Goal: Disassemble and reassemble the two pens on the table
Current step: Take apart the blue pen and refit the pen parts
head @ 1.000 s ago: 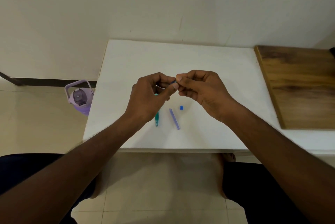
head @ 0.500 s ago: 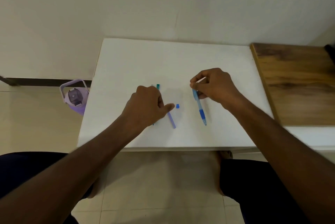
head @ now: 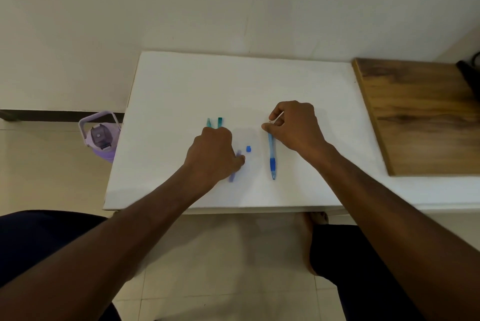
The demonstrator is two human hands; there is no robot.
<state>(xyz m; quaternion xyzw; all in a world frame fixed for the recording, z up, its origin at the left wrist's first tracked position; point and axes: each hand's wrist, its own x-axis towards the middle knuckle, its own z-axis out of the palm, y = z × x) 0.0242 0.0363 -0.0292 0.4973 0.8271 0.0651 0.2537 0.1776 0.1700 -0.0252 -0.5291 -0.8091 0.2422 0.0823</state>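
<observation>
Head view. Saw white table (head: 181, 87) against a pale wall, with wooden board (head: 420, 113) lying on its right end. Found left hand (head: 213, 154) knuckles-up on the middle of the table, fingers curled under over teal pen parts (head: 219, 121) — only two teal ends showing past the knuckles on the far side, so cannot tell whether actually gripped. Noted thumb tip touching purple tube (head: 232, 177), which ran out from beneath the hand toward the near edge. Spotted small blue cap (head: 248, 148) lying loose just right of that thumb, apart from everything else. Further right, blue pen barrel (head: 272, 157) lay flat, dark-blue grip section and tip pointing to the near edge. Found right hand (head: 296, 126) over its far end, fingers curled, forefinger and thumb pinching thin white refill (head: 278, 116) — slanted up and to the right out of the fingers. Left of the table, on the tiled floor, stood purple bottle (head: 100, 139) with handle raised.
</observation>
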